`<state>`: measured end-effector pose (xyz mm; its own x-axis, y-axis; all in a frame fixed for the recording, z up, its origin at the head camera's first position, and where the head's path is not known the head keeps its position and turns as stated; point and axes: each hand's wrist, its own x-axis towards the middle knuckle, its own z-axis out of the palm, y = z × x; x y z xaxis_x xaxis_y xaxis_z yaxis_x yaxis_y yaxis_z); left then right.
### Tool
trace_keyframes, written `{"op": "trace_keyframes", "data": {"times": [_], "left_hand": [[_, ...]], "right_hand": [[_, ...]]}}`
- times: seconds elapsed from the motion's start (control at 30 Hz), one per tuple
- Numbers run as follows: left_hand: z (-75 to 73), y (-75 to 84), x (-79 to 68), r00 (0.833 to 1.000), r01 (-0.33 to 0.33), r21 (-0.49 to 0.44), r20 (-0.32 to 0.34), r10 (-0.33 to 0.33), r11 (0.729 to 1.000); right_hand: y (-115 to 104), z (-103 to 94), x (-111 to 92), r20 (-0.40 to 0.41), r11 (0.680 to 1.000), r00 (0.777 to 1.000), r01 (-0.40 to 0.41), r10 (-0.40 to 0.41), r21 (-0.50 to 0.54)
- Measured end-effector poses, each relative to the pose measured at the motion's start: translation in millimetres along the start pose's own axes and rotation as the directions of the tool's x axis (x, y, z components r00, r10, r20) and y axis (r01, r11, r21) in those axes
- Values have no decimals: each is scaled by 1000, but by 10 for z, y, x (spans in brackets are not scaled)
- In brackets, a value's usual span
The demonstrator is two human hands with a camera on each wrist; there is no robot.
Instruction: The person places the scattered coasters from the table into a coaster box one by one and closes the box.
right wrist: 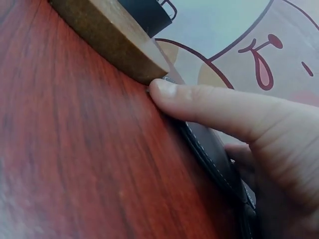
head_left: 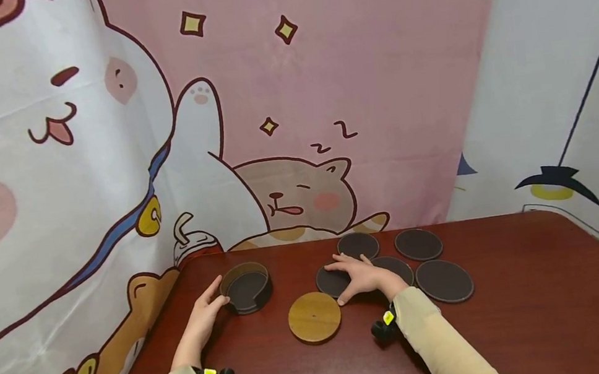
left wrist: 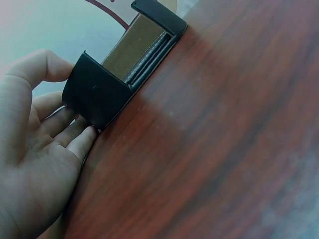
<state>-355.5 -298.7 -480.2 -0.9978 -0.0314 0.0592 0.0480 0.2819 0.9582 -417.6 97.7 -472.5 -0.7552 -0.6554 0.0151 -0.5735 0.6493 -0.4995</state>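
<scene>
My left hand [head_left: 202, 319] holds the left side of a round dark coaster holder [left wrist: 99, 92], whose wall has a gap at the front. Inside the holder, dark layers lie flat at the bottom. My right hand [head_left: 365, 277] spreads over a dark round coaster [head_left: 327, 282], thumb at its near edge and fingertips towards its far edge. In the right wrist view the thumb stretches out straight along the coaster's stitched rim. The thumb tip is right by a thick round wooden disc [head_left: 314, 317], which lies in front of the coaster. Part of the coaster is hidden under the hand.
More dark round coasters lie at the back right: one at the far edge [head_left: 358, 245], one to its right [head_left: 419, 244], one partly behind the right hand [head_left: 399, 268] and one nearer [head_left: 444, 281]. A printed cloth [head_left: 376, 78] hangs behind the reddish wooden table [head_left: 543, 294].
</scene>
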Motion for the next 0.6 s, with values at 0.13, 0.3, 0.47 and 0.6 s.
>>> {"op": "trace_keyframes", "data": {"times": [0.13,0.3,0.47,0.6], "left_hand": [[-21,11,-6,1000,-4,-2,-11,4,1000],[-28,25,-2,1000,-12,-12,-10,12,1000],[12,125,-66,1000,-3,-29,5,4,1000],[35,231,-132,1000,2,-39,14,-2,999]], "right_hand": [[-15,-30,15,-12,1000,1000,16,-16,7],[15,-49,25,-13,999,999,31,-31,15],[57,-30,-1,-13,1000,1000,25,-25,-2],[76,3,-15,-38,1000,999,27,-27,-9]]}}
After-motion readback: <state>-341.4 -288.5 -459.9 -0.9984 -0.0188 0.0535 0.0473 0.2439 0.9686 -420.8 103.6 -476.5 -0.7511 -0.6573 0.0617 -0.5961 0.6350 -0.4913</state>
